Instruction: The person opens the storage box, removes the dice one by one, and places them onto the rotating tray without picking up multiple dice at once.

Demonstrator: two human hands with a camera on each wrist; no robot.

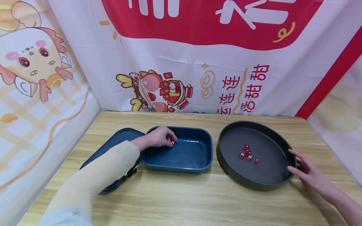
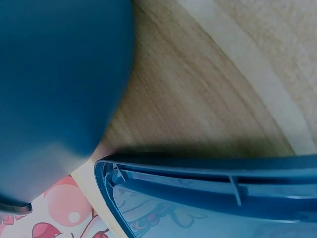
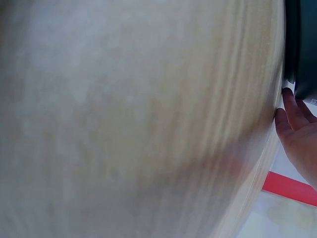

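Observation:
Over the left end of a dark blue rectangular box (image 1: 195,171), my left hand (image 1: 160,137) pinches red dice (image 1: 172,143) with white dots at its fingertips. How many it holds is partly hidden by the fingers. On the right stands a round dark grey pan (image 1: 271,135) with several red dice (image 1: 248,153) lying loosely together near its middle. My right hand (image 1: 309,174) touches the pan's right rim, its fingers extended and spread. In the right wrist view, its fingers (image 3: 292,111) are at the dark pan (image 3: 306,44); the left wrist view does not show the left hand.
Left of the box, under the left forearm, lies a dark blue lid (image 1: 124,136) with a raised edge. Everything rests on a light wood-grain table (image 1: 181,199). Printed cloths (image 1: 175,56) hang behind it and at the sides.

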